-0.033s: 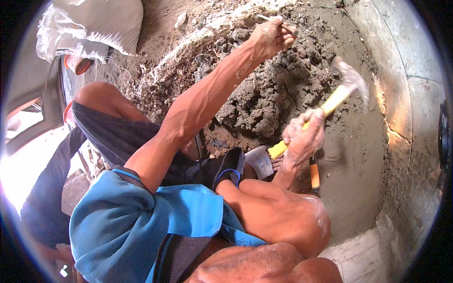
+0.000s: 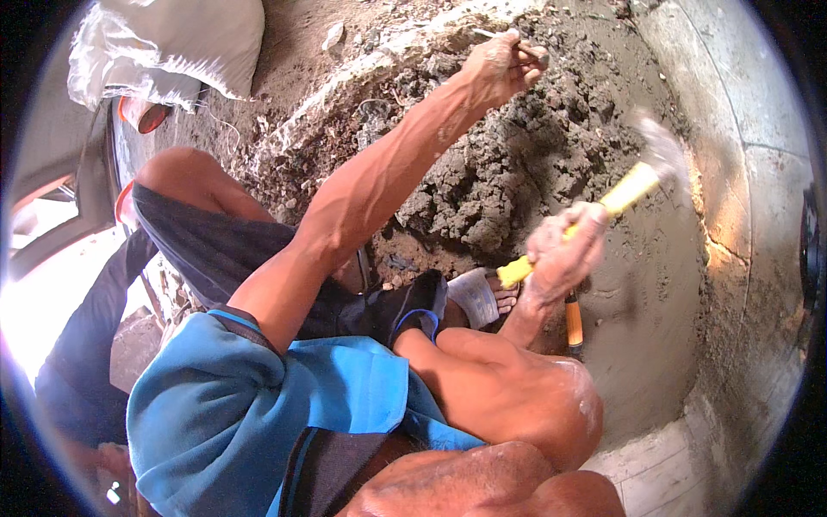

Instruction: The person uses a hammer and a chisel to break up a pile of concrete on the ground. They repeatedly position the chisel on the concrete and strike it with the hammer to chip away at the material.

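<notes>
My right hand is wrapped round the yellow handle of a claw hammer, its metal head blurred by motion above smooth wet mortar. Stretched forward, my left hand is closed on a slim rod; a pale thin end sticks out at one side, and a darker rounded end at the other. Rough, lumpy mortar lies heaped below that hand. Beside my right wrist stands an orange-and-black tool handle, its other end hidden by my forearm.
At the far left lies a white woven sack, with an orange-rimmed container by it. A grey wall curves along the right, cracked near its foot. Pale tiles border the mortar at the lower right.
My right hand and the hammer have swung a little to the right. My left hand has barely shifted, still holding the rod.
</notes>
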The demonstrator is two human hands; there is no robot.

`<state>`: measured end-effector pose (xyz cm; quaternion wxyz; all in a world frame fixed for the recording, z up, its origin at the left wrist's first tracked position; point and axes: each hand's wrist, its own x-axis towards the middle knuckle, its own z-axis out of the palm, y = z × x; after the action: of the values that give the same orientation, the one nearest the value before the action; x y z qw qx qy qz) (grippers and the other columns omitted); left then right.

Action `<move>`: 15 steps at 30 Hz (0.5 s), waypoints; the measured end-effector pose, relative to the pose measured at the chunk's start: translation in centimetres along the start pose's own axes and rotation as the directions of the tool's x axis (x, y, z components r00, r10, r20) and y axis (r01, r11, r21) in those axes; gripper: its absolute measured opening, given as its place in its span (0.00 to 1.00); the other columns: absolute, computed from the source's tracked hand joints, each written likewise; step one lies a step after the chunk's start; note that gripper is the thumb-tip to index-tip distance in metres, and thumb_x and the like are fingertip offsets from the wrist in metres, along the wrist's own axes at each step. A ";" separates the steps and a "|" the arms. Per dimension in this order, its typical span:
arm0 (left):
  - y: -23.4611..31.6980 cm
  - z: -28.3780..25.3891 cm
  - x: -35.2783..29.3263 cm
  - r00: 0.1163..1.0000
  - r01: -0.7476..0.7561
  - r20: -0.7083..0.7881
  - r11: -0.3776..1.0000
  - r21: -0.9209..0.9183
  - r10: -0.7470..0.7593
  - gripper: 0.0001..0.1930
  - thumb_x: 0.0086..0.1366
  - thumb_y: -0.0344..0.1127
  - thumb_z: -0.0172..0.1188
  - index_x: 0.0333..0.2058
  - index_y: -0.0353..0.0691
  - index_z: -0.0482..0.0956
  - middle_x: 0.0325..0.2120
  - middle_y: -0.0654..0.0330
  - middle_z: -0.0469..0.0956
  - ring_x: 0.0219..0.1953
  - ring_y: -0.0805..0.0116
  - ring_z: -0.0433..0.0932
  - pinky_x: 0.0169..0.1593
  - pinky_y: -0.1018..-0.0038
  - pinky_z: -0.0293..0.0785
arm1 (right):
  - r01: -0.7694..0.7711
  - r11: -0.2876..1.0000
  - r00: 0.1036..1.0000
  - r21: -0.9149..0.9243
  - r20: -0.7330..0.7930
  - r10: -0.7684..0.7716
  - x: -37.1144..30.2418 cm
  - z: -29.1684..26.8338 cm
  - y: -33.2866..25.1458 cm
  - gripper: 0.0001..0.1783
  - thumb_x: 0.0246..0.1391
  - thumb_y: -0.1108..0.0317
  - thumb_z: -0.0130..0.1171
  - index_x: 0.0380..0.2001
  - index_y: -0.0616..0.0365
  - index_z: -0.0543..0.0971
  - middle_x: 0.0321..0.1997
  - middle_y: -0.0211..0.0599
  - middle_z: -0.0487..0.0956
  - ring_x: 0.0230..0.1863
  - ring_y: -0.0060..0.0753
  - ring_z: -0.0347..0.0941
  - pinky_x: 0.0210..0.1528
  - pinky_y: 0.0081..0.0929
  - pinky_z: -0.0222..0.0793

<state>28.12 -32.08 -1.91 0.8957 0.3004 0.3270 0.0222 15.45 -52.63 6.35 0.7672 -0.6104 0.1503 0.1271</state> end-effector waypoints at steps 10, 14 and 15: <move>2.2 -0.1 3.7 0.993 0.017 -0.109 0.972 -0.235 -0.044 0.13 0.68 0.35 0.43 0.27 0.38 0.73 0.25 0.53 0.81 0.29 0.59 0.81 0.36 0.65 0.80 | 0.264 0.810 0.960 -0.524 0.223 -0.169 4.9 5.9 7.1 0.23 0.65 0.46 0.48 0.27 0.56 0.68 0.17 0.26 0.67 0.16 0.19 0.63 0.17 0.23 0.65; 1.2 0.7 2.7 0.986 0.111 -0.091 0.962 -0.249 -0.137 0.12 0.69 0.36 0.44 0.29 0.38 0.73 0.26 0.52 0.80 0.30 0.61 0.82 0.37 0.66 0.82 | 0.160 0.987 0.985 -0.032 0.078 -0.157 2.3 5.2 1.3 0.13 0.66 0.58 0.47 0.35 0.58 0.67 0.21 0.25 0.64 0.13 0.13 0.57 0.10 0.12 0.54; 1.4 0.8 2.5 0.988 0.108 -0.079 0.955 -0.277 -0.135 0.12 0.70 0.36 0.44 0.30 0.37 0.73 0.26 0.52 0.80 0.31 0.61 0.82 0.37 0.66 0.82 | 0.418 0.907 0.901 -0.049 0.147 -0.408 3.0 3.8 -0.7 0.10 0.65 0.62 0.44 0.36 0.58 0.67 0.20 0.25 0.64 0.13 0.12 0.56 0.09 0.12 0.52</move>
<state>30.82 -30.79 -2.07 0.9113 0.1526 0.3816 0.0263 18.79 -49.09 6.62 0.7602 -0.6485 -0.0394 0.0080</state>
